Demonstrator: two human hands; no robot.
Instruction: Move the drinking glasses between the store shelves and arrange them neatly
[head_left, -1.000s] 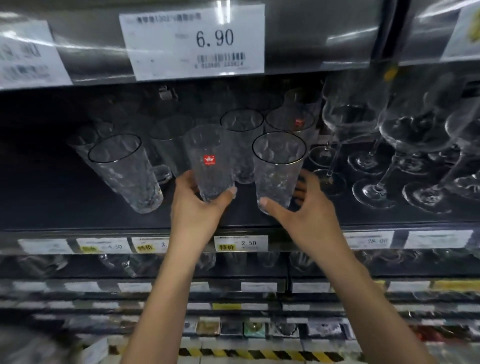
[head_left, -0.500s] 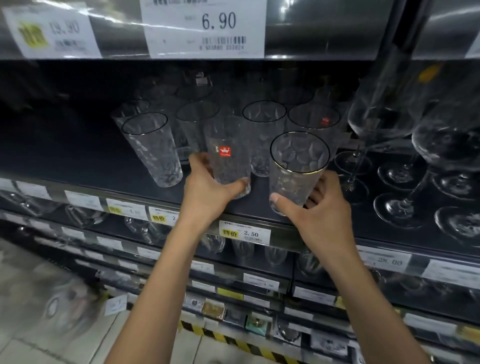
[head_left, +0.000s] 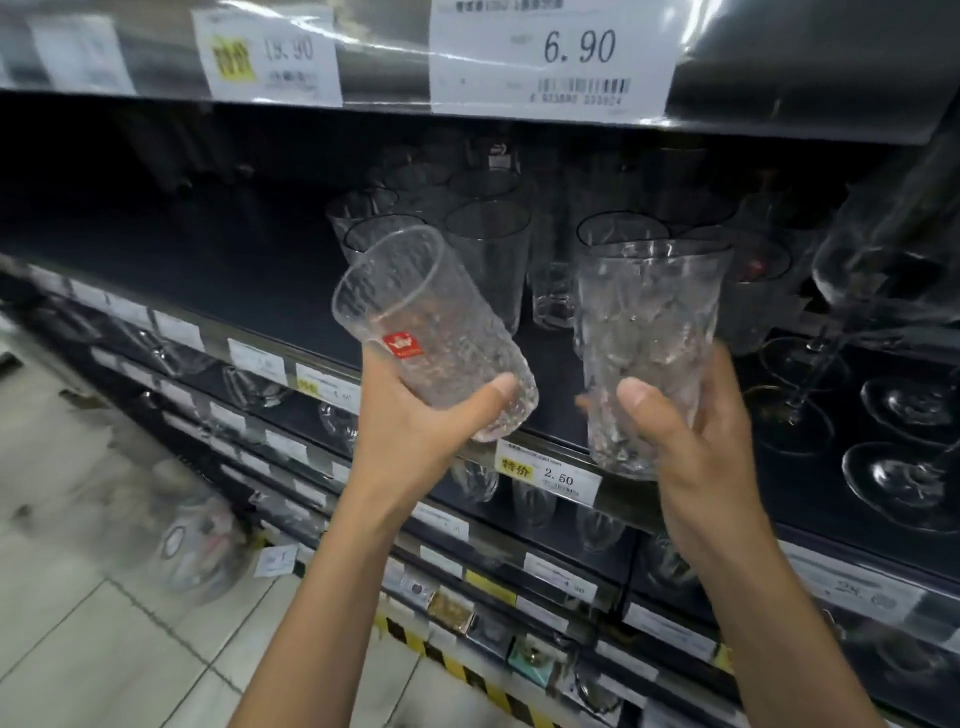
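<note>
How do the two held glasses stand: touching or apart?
Apart. The head view shows dark shelf between the stickered glass and the other glass.

Glare streaks the clear plastic price-label strip; the dark shelf recess lies in shadow; motion blur and wide-angle bending soften the edges

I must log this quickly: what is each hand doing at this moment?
Left hand: grips the textured tumbler with the red sticker, tilted.
Right hand: grips the faceted tumbler, upright.
</note>
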